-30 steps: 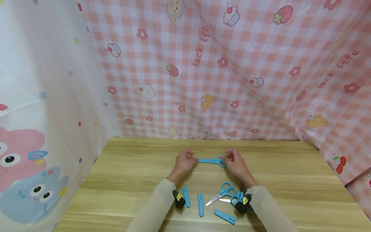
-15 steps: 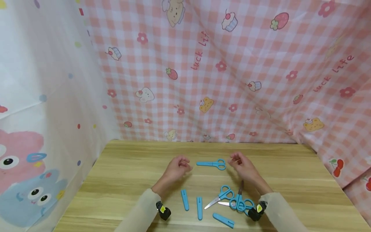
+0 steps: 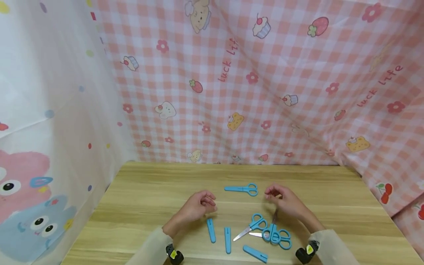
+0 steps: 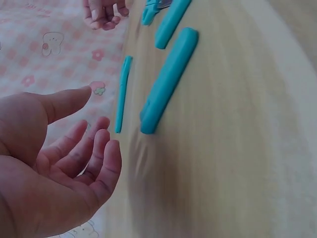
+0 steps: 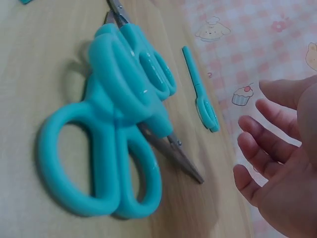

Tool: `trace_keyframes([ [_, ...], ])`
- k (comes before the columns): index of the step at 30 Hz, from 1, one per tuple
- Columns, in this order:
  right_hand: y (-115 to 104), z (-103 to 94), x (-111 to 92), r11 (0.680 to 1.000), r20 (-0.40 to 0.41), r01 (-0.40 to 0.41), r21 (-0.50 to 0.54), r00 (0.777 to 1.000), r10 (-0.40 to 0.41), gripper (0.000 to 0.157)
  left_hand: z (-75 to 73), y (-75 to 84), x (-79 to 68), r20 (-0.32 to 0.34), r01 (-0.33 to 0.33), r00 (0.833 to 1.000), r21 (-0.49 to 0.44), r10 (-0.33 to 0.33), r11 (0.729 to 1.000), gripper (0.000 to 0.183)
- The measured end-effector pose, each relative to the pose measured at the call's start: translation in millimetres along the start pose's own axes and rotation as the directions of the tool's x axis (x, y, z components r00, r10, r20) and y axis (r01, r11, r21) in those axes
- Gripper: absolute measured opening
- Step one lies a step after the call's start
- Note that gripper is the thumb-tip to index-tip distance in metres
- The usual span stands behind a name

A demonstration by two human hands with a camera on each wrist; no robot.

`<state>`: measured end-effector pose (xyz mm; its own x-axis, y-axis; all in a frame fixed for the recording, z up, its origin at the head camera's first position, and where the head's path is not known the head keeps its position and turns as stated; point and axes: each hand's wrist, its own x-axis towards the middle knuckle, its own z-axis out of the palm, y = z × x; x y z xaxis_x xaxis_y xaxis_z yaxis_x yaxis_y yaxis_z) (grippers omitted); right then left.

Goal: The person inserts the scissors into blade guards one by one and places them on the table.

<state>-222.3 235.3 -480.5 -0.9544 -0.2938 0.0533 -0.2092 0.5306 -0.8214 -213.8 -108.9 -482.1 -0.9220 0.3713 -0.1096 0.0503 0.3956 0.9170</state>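
Observation:
My left hand [image 3: 197, 207] hovers over the table with loosely bent fingers and nothing in it. The closest thing to it is a blue blade cover [image 3: 211, 230], large in the left wrist view. My right hand [image 3: 286, 201] is likewise without anything in its fingers, beyond the bare scissors. Blue-handled scissors with the blades inside a cover [image 3: 241, 189] lie crosswise farther back, between the hands and apart from both. Bare scissors [image 3: 254, 225] point toward the front left. Beside them, two more bare pairs overlap, their blue handles [image 5: 104, 163] filling the right wrist view.
Two other loose blue covers lie on the wooden table [image 3: 149, 206]: an upright one [image 3: 228, 240] in the middle and a slanted one [image 3: 255, 254] near the front. A pink checked cloth [image 3: 215, 92] hangs behind the table, a white printed cloth [image 3: 73, 110] at the left.
Both hands have let go of the covered scissors, which stay lying on the table. The hands have drawn apart and back toward the front, the left one farther.

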Motion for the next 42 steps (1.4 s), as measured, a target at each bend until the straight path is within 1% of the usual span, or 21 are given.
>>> trace_keyframes([
  [4, 1, -0.8, -6, 1.0, 0.074, 0.02, 0.021, 0.997, -0.022, 0.014, -1.4, -4.1, -5.8, 0.027, -0.001, 1.0, 0.022, 0.001, 1.0, 0.027],
  [8, 1, 0.3, -9, 0.997, 0.124, 0.039, 0.073, 0.991, -0.048, 0.015, -4.0, -7.4, -9.6, 0.049, 0.011, 0.999, 0.021, -0.012, 1.0, 0.029],
  [13, 3, 5.3, -9, 0.993, 0.169, 0.029, 0.113, 0.984, -0.048, 0.017, -5.6, -12.6, -12.5, 0.083, 0.026, 0.996, 0.017, -0.027, 1.0, 0.03],
  [17, 4, 10.0, -7, 0.994, 0.193, 0.038, 0.104, 0.98, -0.058, 0.02, -4.9, -15.8, -12.7, 0.11, 0.029, 0.994, 0.004, -0.029, 1.0, 0.032],
  [23, 5, 19.6, -3, 0.993, 0.217, 0.081, 0.086, 0.971, -0.098, 0.02, -3.0, -20.7, -11.5, 0.135, 0.035, 0.99, 0.003, -0.035, 0.999, 0.035],
  [26, 3, 23.3, -2, 0.989, 0.242, 0.11, 0.1, 0.961, -0.131, 0.019, -3.2, -21.9, -11.2, 0.148, 0.034, 0.988, 0.013, -0.036, 0.999, 0.035],
  [28, 3, 25.1, -1, 0.987, 0.261, 0.114, 0.116, 0.955, -0.141, 0.02, -3.6, -22.2, -11.0, 0.163, 0.035, 0.986, 0.019, -0.037, 0.999, 0.035],
  [31, 4, 26.9, 1, 0.987, 0.291, 0.1, 0.13, 0.947, -0.134, 0.022, -4.7, -21.3, -11.1, 0.194, 0.043, 0.98, 0.017, -0.045, 0.999, 0.035],
  [35, 6, 28.0, 3, 0.992, 0.328, 0.069, 0.107, 0.939, -0.101, 0.026, -6.1, -21.0, -11.4, 0.232, 0.051, 0.971, 0.009, -0.051, 0.999, 0.036],
  [40, 8, 27.1, 6, 0.996, 0.367, 0.055, 0.077, 0.927, -0.079, 0.029, -7.9, -21.9, -10.6, 0.254, 0.068, 0.965, 0.003, -0.066, 0.998, 0.039],
  [42, 8, 26.5, 7, 0.996, 0.377, 0.046, 0.072, 0.923, -0.07, 0.03, -8.2, -22.5, -10.3, 0.259, 0.064, 0.964, 0.012, -0.065, 0.998, 0.039],
])
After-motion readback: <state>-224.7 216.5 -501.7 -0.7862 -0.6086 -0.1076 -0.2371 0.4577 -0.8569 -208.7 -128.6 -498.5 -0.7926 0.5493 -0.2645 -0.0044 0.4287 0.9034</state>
